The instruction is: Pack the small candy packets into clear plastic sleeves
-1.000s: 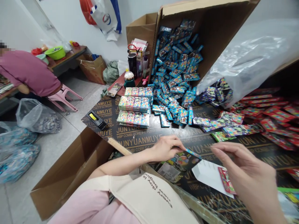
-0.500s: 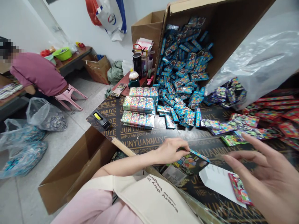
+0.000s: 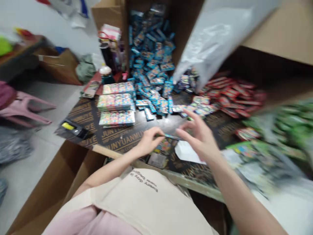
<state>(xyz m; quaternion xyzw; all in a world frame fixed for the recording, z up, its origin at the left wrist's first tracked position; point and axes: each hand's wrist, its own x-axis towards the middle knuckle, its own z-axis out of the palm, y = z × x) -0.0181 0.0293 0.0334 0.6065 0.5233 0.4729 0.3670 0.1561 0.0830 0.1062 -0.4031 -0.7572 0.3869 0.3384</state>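
Blur: whole view smeared; packet print unreadable.
Packet [image 3: 171,136]: thin, blue-edged, just left of the white sheet [image 3: 185,152].
Left hand [image 3: 148,142]: fingertips pinched on the packet.
Right hand [image 3: 198,138]: fingers spread, above the sheet.

Pinches a thin blue flat packet [image 3: 171,136] in the left hand [image 3: 148,143]. Spreads the right hand [image 3: 199,138] just beside it, over a white paper sheet [image 3: 184,153].
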